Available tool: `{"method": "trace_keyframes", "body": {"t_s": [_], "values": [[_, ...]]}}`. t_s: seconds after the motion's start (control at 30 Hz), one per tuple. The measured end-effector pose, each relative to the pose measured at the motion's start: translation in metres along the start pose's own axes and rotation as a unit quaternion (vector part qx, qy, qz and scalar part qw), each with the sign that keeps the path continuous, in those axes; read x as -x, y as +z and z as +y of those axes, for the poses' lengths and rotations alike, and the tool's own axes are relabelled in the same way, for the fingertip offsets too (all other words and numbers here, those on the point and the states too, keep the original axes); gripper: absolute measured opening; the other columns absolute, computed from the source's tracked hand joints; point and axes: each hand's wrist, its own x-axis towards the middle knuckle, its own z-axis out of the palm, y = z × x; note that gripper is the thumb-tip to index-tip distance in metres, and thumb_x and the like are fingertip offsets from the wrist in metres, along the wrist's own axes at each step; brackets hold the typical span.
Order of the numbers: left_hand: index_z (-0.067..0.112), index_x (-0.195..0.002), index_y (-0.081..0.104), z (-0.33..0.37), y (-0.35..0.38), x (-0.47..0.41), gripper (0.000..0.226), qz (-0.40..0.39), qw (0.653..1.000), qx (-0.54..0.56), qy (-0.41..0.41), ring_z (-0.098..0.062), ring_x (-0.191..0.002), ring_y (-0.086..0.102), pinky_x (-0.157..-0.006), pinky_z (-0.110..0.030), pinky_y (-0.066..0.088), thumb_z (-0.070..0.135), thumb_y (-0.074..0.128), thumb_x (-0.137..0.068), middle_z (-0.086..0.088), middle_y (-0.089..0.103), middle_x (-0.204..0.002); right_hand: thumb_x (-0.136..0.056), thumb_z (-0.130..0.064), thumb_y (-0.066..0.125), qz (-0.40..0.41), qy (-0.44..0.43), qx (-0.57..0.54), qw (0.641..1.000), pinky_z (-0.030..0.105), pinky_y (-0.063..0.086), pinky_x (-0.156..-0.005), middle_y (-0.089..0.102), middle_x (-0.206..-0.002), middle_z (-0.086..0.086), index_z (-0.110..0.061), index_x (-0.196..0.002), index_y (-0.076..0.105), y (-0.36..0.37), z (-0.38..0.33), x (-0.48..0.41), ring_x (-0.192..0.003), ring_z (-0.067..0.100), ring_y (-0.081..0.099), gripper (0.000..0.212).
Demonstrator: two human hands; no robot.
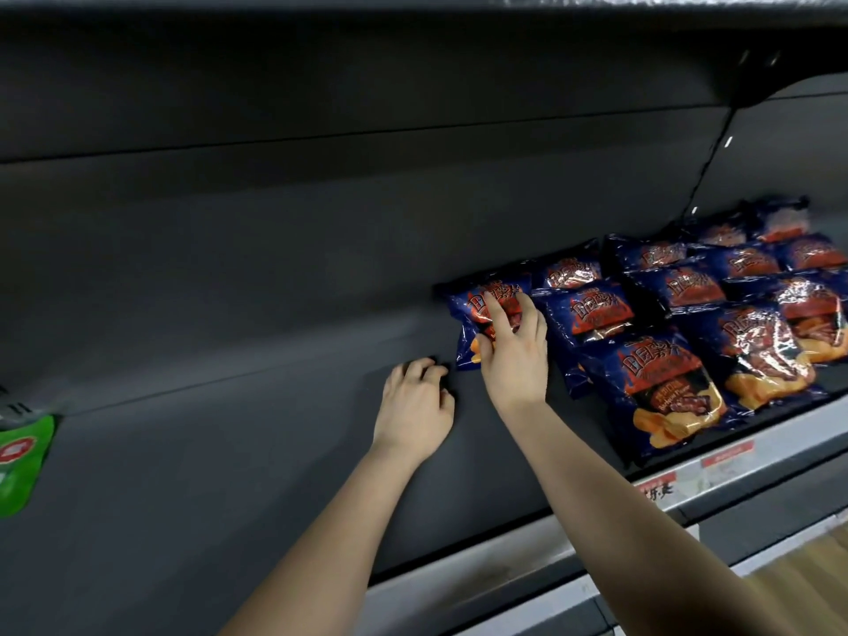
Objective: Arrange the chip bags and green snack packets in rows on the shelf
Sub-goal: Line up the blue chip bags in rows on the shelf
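We saw right hand (510, 344) gripping end bag (465, 314) of shelf's (229, 475) chip rows (670, 387); left hand (415, 406) lay loosely curled, empty; green packet (18, 465) far left.

A dark back wall (275, 222) runs from left to right. A dark top board (321, 62) hangs over it. On the right, a thin black cord (709, 162) comes down the wall from the top board. Small bright spots shine on it. A grey rail (504, 557) runs along the near edge. Two tags sit on its right part, a red tag (727, 453) and a nearer tag (656, 486), too blurry to read. Near right is what may be a wood floor (803, 585).
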Motion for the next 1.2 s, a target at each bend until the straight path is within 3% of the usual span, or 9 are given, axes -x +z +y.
{"method": "trace_keyframes", "body": {"t_s": [0.1,0.2,0.33,0.57,0.73,0.9,1.2], "values": [[0.018,-0.137,0.045,0.0,0.0,0.001,0.042,0.002,1.0,-0.002,0.002,-0.021,-0.133,0.029,-0.115,-0.03,0.017,0.024,0.037,-0.096,0.002,0.038,-0.145,-0.094,-0.029,0.054,-0.069,0.001,-0.002,0.998,0.052,0.017,-0.116,0.013,-0.157,0.019,-0.023,-0.149,0.028,0.001,-0.002,0.0,-0.142,0.043,0.012,0.062],[0.017,-0.138,0.045,0.001,0.001,0.0,0.043,0.002,1.0,-0.004,0.005,-0.021,-0.133,0.03,-0.115,-0.031,0.017,0.024,0.037,-0.096,0.0,0.039,-0.145,-0.094,-0.047,0.047,-0.126,-0.018,0.039,0.991,0.05,0.005,-0.116,-0.01,-0.159,0.017,-0.023,-0.153,0.002,0.004,-0.003,0.0,-0.145,0.04,-0.006,0.078],[0.017,-0.138,0.045,-0.001,0.002,0.0,0.043,0.001,1.0,-0.009,0.01,-0.021,-0.133,0.03,-0.115,-0.03,0.017,0.024,0.037,-0.096,0.0,0.039,-0.144,-0.091,-0.057,0.043,-0.161,-0.018,0.076,0.984,0.053,0.003,-0.116,-0.021,-0.157,0.015,-0.023,-0.15,-0.015,0.007,-0.001,-0.001,-0.144,0.039,-0.012,0.089],[0.018,-0.135,0.048,-0.001,0.004,-0.001,0.041,0.008,1.0,-0.006,0.015,-0.021,-0.131,0.032,-0.112,-0.03,0.019,0.023,0.038,-0.096,0.0,0.044,-0.14,-0.09,-0.063,0.037,-0.217,-0.009,0.137,0.966,0.055,0.004,-0.116,-0.029,-0.154,0.015,-0.024,-0.145,-0.027,0.007,-0.003,-0.006,-0.143,0.041,-0.017,0.094],[0.018,-0.134,0.048,-0.003,-0.001,-0.003,0.04,-0.013,1.0,0.006,0.019,-0.023,-0.132,0.035,-0.114,-0.031,0.018,0.025,0.038,-0.097,-0.001,0.043,-0.141,-0.092,-0.065,0.029,-0.237,-0.002,0.141,0.961,0.057,-0.001,-0.114,-0.023,-0.156,0.014,-0.028,-0.149,-0.02,-0.009,-0.009,-0.009,-0.144,0.037,-0.017,0.083],[0.02,-0.135,0.048,-0.023,-0.022,0.009,0.039,0.008,1.0,-0.012,-0.01,-0.024,-0.131,0.036,-0.116,-0.037,0.016,0.027,0.037,-0.097,0.0,0.042,-0.142,-0.098,-0.041,0.037,-0.114,-0.078,0.073,0.988,0.047,-0.003,-0.117,-0.002,-0.16,0.014,-0.02,-0.153,0.005,-0.015,-0.029,0.003,-0.147,0.029,-0.007,0.067],[0.018,-0.136,0.045,-0.091,-0.067,0.059,0.04,0.052,0.991,-0.046,-0.118,-0.026,-0.131,0.036,-0.115,-0.04,0.018,0.026,0.038,-0.097,-0.004,0.042,-0.143,-0.101,-0.037,0.033,-0.187,-0.208,-0.006,0.96,0.052,-0.005,-0.115,0.003,-0.16,0.008,-0.023,-0.152,0.015,0.019,-0.129,0.036,-0.148,0.024,-0.004,0.056]]}}
